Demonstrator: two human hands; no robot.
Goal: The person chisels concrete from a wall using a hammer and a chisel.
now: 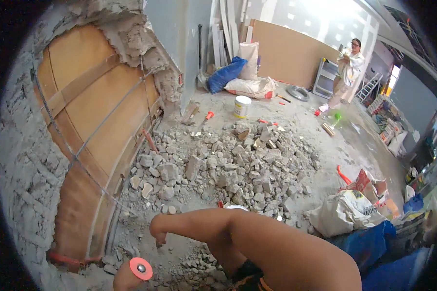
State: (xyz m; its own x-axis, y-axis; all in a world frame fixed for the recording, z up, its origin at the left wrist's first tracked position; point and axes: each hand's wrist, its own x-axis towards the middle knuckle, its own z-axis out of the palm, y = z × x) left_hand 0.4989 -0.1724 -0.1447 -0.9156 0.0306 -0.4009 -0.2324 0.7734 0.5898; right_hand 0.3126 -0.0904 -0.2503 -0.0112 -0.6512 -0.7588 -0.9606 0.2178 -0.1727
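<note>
My right arm reaches in from the lower right and bends across the rubble. Its hand (158, 231) hangs over the dusty floor near the broken wall, the fingers curled; whatever they hold is hidden. At the lower left edge, my left hand (123, 280) is closed around what looks like a chisel with a round pink-orange hand guard (147, 273) and a metal striking end at its centre. Most of that hand and the tool's shaft are out of sight. Beyond my arm lies a wide heap of broken concrete (243, 165).
A wall opening on the left shows brown panels (90, 63) crossed by bare rebar (102, 133). Past the heap stand a white bucket (242, 106) and sacks (251, 87). Rubble bags (347, 213) stand at the right. Another person (350, 68) stands at the back right.
</note>
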